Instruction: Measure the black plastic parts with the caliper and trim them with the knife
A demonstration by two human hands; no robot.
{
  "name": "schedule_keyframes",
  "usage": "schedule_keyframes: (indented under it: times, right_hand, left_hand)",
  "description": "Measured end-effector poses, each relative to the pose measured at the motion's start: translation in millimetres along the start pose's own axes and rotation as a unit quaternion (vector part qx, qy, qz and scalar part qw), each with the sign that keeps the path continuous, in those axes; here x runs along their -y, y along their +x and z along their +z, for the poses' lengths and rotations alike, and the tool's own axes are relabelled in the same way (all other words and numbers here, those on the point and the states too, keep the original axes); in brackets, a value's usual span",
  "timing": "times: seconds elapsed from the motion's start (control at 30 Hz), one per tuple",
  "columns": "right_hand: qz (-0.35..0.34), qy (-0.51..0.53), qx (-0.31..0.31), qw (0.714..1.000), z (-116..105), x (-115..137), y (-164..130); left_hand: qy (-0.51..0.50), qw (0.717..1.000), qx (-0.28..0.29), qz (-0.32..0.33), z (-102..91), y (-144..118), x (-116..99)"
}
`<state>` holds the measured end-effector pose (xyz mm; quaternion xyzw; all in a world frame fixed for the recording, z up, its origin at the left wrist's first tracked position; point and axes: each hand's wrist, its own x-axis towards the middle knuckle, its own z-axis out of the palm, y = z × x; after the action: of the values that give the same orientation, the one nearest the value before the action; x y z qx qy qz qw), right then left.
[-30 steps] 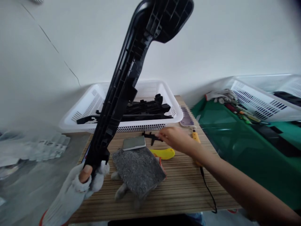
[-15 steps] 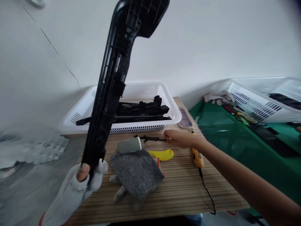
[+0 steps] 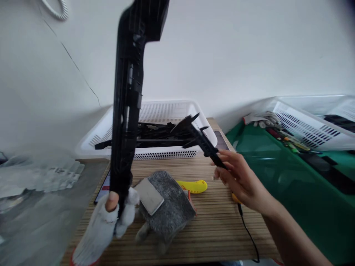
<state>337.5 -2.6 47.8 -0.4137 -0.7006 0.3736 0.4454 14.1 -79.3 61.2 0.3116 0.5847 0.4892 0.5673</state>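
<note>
In a white glove with the thumb tip bare, my left hand (image 3: 111,218) is closed round the lower end of a long black plastic part (image 3: 126,111), held upright. The part's wide top end runs out of view. My bare right hand (image 3: 240,177) grips a black caliper (image 3: 205,142), its jaws pointing up and left in front of the basket. Below lies a grey felt-like pad (image 3: 172,207) with a light flat block (image 3: 149,195) on it. Beside the pad is a yellow-handled cutter (image 3: 195,186).
A white basket (image 3: 166,152) of black parts stands at the table's back. A yellow tool (image 3: 235,198) with a black cord is partly behind my right hand. On the right, a green surface (image 3: 249,147) carries gloves (image 3: 263,120), hand tools and another white basket (image 3: 305,118).
My right hand has lifted the caliper off the table and turned its jaws upward. The black part has become more upright. The light block on the pad now lies flatter and turned.
</note>
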Motion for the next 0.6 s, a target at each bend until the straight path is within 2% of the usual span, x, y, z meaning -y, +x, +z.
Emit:
schedule_keyframes:
  times: [0.07, 0.13, 0.2, 0.23, 0.33, 0.47, 0.6]
  right_hand:
    - [0.06, 0.106, -0.05, 0.991, 13.5, 10.1, -13.9]
    - [0.108, 0.171, -0.082, 0.976, 32.1, 14.9, -21.0]
    - [0.125, 0.215, -0.105, 0.963, 50.3, 15.3, -20.5]
    - [0.125, 0.235, -0.116, 0.957, 57.7, 14.5, -17.8]
    - [0.134, 0.288, -0.144, 0.937, 70.9, 12.5, -4.8]
    - [0.146, 0.332, -0.165, 0.917, 78.5, 14.1, 14.0]
    - [0.138, 0.312, -0.215, 0.915, 92.0, 18.9, 30.0]
  left_hand:
    - [-0.026, 0.998, 0.047, -0.016, 13.5, 5.4, 22.4]
    - [-0.087, 0.987, 0.122, -0.061, 25.9, 12.3, 42.8]
    - [-0.109, 0.977, 0.161, -0.089, 33.9, 20.2, 57.3]
    - [-0.147, 0.963, 0.193, -0.118, 35.8, 24.4, 62.2]
    - [-0.18, 0.934, 0.259, -0.169, 35.9, 35.4, 71.9]
    - [-0.209, 0.925, 0.264, -0.174, 39.1, 42.8, 88.1]
    - [-0.208, 0.945, 0.191, -0.163, 54.3, 39.6, 104.9]
